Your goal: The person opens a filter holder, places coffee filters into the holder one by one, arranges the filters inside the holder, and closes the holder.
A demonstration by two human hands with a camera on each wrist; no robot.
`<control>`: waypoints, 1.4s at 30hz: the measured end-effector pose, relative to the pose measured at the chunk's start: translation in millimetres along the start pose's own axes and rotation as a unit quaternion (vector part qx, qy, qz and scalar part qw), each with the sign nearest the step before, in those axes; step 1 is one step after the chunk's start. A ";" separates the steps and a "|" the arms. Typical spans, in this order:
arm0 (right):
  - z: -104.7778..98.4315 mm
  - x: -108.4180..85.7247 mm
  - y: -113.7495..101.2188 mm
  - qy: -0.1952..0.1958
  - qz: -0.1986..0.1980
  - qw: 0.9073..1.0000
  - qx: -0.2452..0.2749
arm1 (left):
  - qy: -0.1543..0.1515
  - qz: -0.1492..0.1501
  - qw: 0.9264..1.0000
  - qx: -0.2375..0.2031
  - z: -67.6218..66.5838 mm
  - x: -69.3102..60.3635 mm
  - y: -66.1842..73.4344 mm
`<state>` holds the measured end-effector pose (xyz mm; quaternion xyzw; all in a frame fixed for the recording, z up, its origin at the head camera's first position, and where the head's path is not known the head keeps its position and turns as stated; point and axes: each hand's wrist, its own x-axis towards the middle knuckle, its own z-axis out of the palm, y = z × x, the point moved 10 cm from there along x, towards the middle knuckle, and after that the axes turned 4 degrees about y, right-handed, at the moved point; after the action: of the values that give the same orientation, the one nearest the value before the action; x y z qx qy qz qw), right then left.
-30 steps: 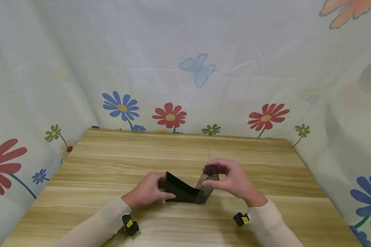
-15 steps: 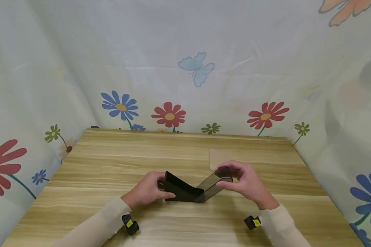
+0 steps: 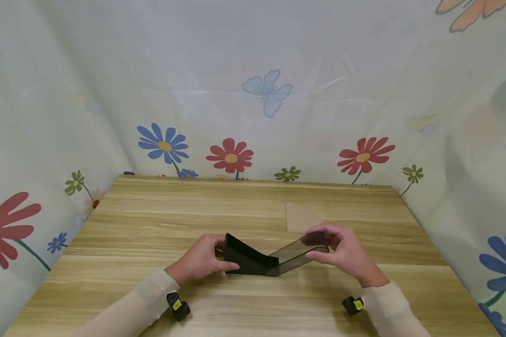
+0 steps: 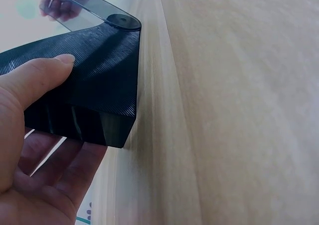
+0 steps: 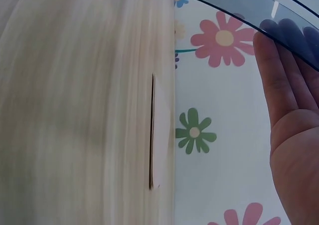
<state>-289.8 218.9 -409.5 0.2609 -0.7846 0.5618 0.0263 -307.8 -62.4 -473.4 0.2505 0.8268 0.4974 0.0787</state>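
Observation:
A black box base (image 3: 245, 261) with a hinged, smoky see-through lid (image 3: 296, 251) stands on the wooden table in the head view. The lid is swung out to the right and slopes up from the hinge. My left hand (image 3: 200, 263) grips the base at its left end. In the left wrist view, its thumb lies on the ribbed side of the base and its fingers are partly hidden behind. My right hand (image 3: 346, 251) holds the rounded free end of the lid between thumb and fingers. The right wrist view shows several fingertips through the lid.
A thin tan cardboard piece (image 3: 299, 219) lies on the wooden table (image 3: 185, 206) just behind the right hand. A white flower-print cloth (image 3: 194, 84) surrounds the table at the back and sides. Small black cameras sit at both wrists.
My right hand has moved to the right, swinging the lid lower and farther from the base. More of the cardboard piece has come into sight. The left hand and the base have stayed put.

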 end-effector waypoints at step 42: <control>-48.6 55.3 33.7 0.062 0.107 0.988 -0.091 | 0.001 -0.006 1.000 -0.001 0.1 0.6 -2.8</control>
<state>-364.5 249.2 -402.4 0.1364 -0.8525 0.5032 0.0386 -309.3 -63.1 -475.8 0.2448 0.8279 0.4981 0.0806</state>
